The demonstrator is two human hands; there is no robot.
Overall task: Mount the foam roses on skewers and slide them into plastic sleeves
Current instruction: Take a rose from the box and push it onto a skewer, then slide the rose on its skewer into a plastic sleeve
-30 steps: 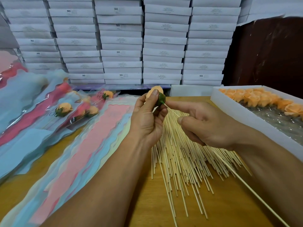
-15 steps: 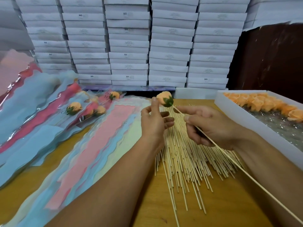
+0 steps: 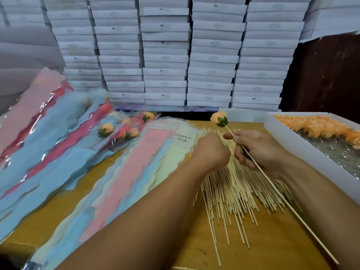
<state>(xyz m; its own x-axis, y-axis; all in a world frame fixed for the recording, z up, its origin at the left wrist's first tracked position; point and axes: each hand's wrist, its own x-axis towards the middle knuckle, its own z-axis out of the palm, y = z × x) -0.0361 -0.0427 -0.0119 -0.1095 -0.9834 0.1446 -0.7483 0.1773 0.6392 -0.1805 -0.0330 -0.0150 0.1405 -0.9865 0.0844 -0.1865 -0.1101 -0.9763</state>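
Far left: filled sleeves (image 3: 58, 129) piled up, roses inside, heads toward the back.

Next right: flat stack of empty sleeves (image 3: 136, 166) on the surface (image 3: 272, 246), long axis running from near-left up to far-right. The wide ends lie at the far end by the "LOVE YOU" print, which I take for the mouths, just left of the left hand (image 3: 211, 151).

Left hand: knuckles up, fingers curled under, over the loose skewers (image 3: 233, 188). Can't tell if it's holding anything; fingertips are hidden beneath the hand.

Right hand (image 3: 261, 151): pinching the skewer (image 3: 282, 197) between thumb and fingers, close behind the rose (image 3: 219, 118). The rose is mounted on the tip, in the air above the far end of the skewer pile, up and left of both hands. Skewer axis runs far-left to near-right, with the tail reaching the lower right.

Key relation: the rose tip already points toward the sleeve stack, and the left hand is nearer the stack. My read: left opens a sleeve, right feeds the stem in.

Far right: box (image 3: 292, 145) of loose roses, cut off by the frame edge.

Hard to see: sleeve openings, since the layers blur together, and how deep the skewer sits in the rose.
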